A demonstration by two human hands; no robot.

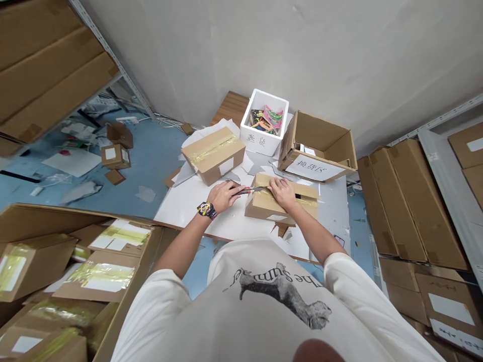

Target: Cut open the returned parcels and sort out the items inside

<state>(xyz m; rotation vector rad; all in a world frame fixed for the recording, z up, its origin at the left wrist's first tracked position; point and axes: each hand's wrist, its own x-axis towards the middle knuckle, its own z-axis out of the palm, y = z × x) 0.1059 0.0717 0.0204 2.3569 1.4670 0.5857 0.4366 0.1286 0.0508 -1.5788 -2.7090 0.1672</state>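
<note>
My left hand (223, 196), with a watch on its wrist, is closed around the red-and-black handles of scissors (247, 190). The blades point right and reach the taped top of a cardboard box (260, 203) near the table's front edge. On that box's top lies my right hand (282, 192), its fingers bent and pressed on the cardboard beside the blade tip; what they grip, if anything, is hidden. A dark gap shows in the box top to the right of this hand. Behind and to the left sits another taped cardboard box (215, 153).
At the table's (226, 221) back stand a white foam box (260, 143) with colourful packets and an open labelled carton (317, 168). A large carton (151, 251) of parcels is at lower left. Shelves of boxes (411, 201) stand right. A phone (339, 240) lies at the table's right.
</note>
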